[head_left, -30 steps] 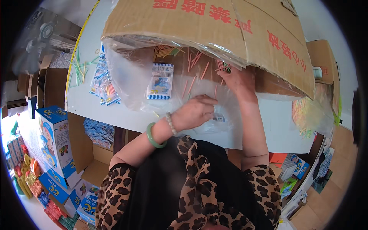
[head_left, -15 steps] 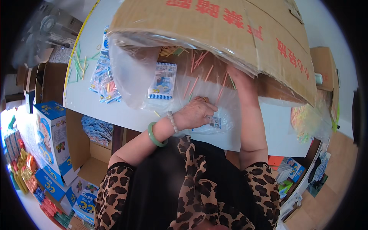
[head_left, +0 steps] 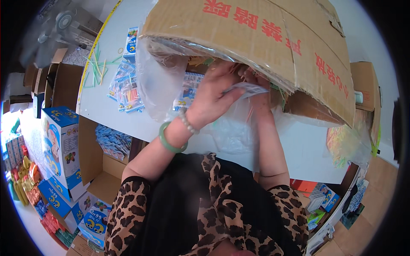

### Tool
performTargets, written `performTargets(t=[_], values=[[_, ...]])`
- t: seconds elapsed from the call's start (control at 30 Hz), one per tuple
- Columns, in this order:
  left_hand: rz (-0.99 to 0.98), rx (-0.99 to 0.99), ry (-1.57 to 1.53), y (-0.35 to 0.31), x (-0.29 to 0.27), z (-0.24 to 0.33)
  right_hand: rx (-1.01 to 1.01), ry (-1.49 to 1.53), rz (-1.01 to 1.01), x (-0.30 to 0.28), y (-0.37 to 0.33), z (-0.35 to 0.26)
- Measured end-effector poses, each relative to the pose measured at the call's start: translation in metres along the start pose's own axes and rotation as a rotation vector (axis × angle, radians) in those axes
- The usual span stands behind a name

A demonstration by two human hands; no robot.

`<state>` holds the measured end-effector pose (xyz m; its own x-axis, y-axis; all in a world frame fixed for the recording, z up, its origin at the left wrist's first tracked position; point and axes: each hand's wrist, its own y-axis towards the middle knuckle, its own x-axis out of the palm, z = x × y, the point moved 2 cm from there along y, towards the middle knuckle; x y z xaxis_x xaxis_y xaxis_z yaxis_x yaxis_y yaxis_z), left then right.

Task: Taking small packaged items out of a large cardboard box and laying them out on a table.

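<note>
My left hand (head_left: 213,96), with a green bangle and a beaded bracelet at its wrist, is closed on a small flat printed packet (head_left: 247,88). Its fingertips reach to the mouth of the tipped cardboard box (head_left: 252,38). Right beside it, under the box's edge, my right hand (head_left: 257,85) is closed around a few thin coloured sticks (head_left: 244,76); part of its fingers is hidden by the packet and the box. Another blue-and-white packet (head_left: 186,91) lies on the clear plastic liner (head_left: 156,85), just left of my left hand.
Several packets (head_left: 127,87) lie on the white table (head_left: 166,126) at the left, near loose green sticks (head_left: 96,68). A bag of coloured sticks (head_left: 341,145) sits at the right edge. Blue printed cartons (head_left: 64,141) and an open box (head_left: 106,179) stand lower left.
My left hand has moved up and forward with the packet, from the near liner to my right hand. Sticks that lay scattered at the box's mouth are now mostly hidden or gathered at my fingers.
</note>
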<state>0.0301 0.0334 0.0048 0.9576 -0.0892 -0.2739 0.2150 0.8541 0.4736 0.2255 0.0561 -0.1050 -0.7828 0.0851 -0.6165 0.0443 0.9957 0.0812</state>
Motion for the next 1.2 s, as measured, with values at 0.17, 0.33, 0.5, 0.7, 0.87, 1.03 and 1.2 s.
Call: performTargets(t=[0.17,0.33,0.5,0.7,0.87,1.03,1.2], values=[[-0.095,0.072,0.013,0.018,0.046,-0.027,-0.202,0.084,0.130,0.010,-0.013,-0.022],[-0.148,-0.022,0.177,0.005,0.058,-0.040,-0.238,-0.109,0.094,0.008,-0.018,-0.023],[-0.189,-0.184,-0.020,0.012,0.015,-0.007,-0.487,-0.723,0.265,0.013,-0.019,-0.007],[0.149,-0.347,-0.801,0.004,-0.008,-0.001,-0.442,-1.000,0.231,0.009,-0.019,-0.032],[0.161,-0.551,-0.605,-0.011,-0.001,-0.001,-0.534,-1.090,0.210,0.006,-0.024,-0.026],[0.074,-0.616,-0.523,-0.014,-0.007,-0.005,-0.444,-0.992,0.107,0.009,-0.020,-0.027],[0.116,-0.615,-0.532,-0.009,-0.005,-0.002,-0.178,-0.398,0.026,0.007,-0.022,-0.013]])
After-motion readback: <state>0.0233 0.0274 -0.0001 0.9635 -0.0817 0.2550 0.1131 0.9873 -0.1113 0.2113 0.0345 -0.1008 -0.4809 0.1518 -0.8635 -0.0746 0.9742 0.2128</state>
